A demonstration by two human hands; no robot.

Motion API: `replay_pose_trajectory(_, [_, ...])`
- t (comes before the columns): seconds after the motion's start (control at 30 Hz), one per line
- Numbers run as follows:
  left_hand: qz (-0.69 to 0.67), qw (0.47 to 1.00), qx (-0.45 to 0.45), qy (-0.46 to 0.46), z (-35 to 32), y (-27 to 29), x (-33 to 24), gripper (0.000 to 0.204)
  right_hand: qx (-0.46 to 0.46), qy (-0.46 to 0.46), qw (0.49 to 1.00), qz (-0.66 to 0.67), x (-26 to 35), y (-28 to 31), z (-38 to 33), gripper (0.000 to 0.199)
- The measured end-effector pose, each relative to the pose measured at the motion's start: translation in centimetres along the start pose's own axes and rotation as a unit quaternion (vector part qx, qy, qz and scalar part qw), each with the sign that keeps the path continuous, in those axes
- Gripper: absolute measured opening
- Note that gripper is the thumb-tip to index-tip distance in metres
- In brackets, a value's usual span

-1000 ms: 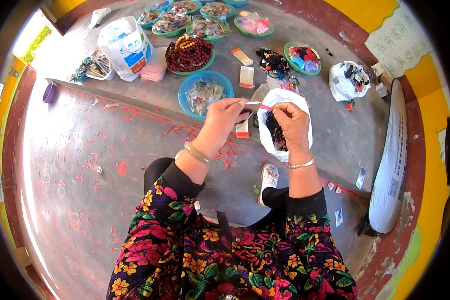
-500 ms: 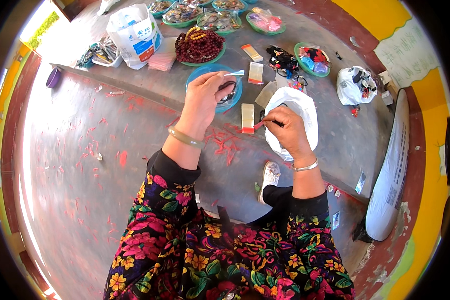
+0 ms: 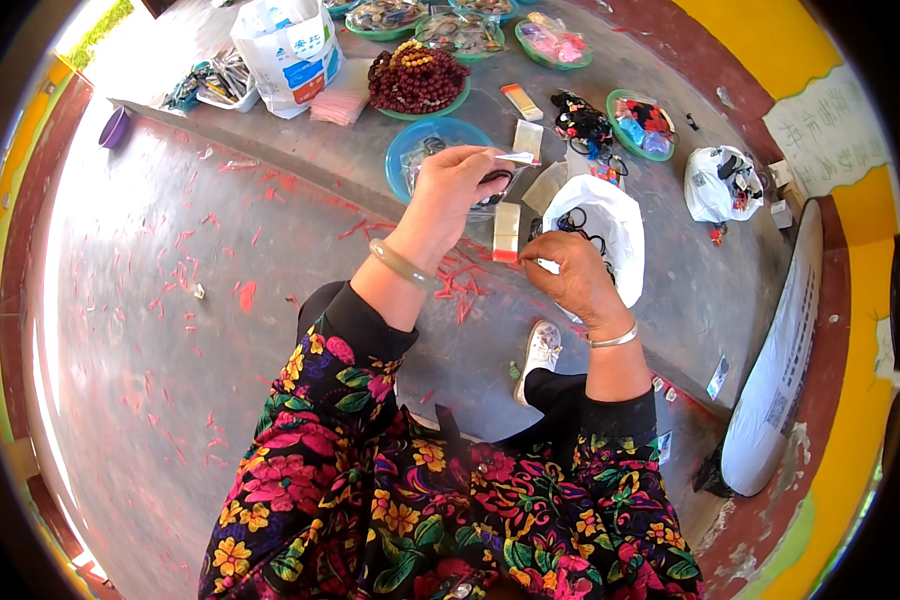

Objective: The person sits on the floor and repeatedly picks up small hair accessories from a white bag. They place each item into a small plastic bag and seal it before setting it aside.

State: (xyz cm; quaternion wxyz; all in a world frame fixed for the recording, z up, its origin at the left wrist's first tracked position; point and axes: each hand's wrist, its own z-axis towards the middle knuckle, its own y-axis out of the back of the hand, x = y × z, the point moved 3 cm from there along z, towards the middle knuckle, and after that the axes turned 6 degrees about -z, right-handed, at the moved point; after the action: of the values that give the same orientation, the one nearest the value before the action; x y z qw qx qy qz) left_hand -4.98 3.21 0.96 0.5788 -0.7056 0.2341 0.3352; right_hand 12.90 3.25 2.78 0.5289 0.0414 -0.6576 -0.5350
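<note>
My left hand point(image 3: 455, 192) is closed on a small clear plastic bag with a black hair tie point(image 3: 496, 177) in or behind it; the bag's pale edge sticks out past my fingertips. Lower right, my right hand point(image 3: 573, 278) has thumb and fingertips pinched together, and what lies between them is too small to make out. Beside those fingertips lies a stack of small clear bags point(image 3: 507, 222) with a red end. Behind the right hand an open white plastic bag point(image 3: 625, 220) holds black hair ties. A blue basin point(image 3: 398, 160) stands beyond the left hand, partly hidden by it.
Farther off are dark red bead strings point(image 3: 415, 85) in a green basin, a pink stack point(image 3: 340, 103), a white carrier bag point(image 3: 288, 60) and a basin of colourful items point(image 3: 642, 125). Another filled white bag point(image 3: 720, 185) stands right. Red scraps point(image 3: 457, 285) litter the floor near a step edge.
My left hand has moved slightly right and down, nearer my right hand. The red strip at my right fingertips is no longer visible. The whole view has shifted a little.
</note>
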Motion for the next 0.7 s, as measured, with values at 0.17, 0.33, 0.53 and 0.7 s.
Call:
replay_pose_trajectory(0.17, [0.015, 1.0, -0.003, 0.009, 0.1, -0.1, 0.6, 0.017, -0.001, 0.033, 0.999, -0.008, 0.1, -0.3, 0.0, 0.011])
replay_pose_trajectory(0.33, [0.017, 1.0, 0.0, 0.009, 0.0, -0.1, 0.8, 0.017, 0.03, 0.022, 0.999, -0.024, 0.4, -0.5, -0.1, 0.014])
replay_pose_trajectory(0.53, [0.021, 1.0, 0.005, 0.017, -0.1, -0.3, 0.8, 0.018, 0.1, -0.009, 0.991, 0.092, 0.0, -0.7, -0.4, 0.018])
replay_pose_trajectory(0.7, [0.026, 0.999, 0.004, 0.026, 0.0, -0.5, 1.0, 0.018, 0.159, -0.011, 0.987, -0.03, -4.0, -3.3, -1.5, 0.025])
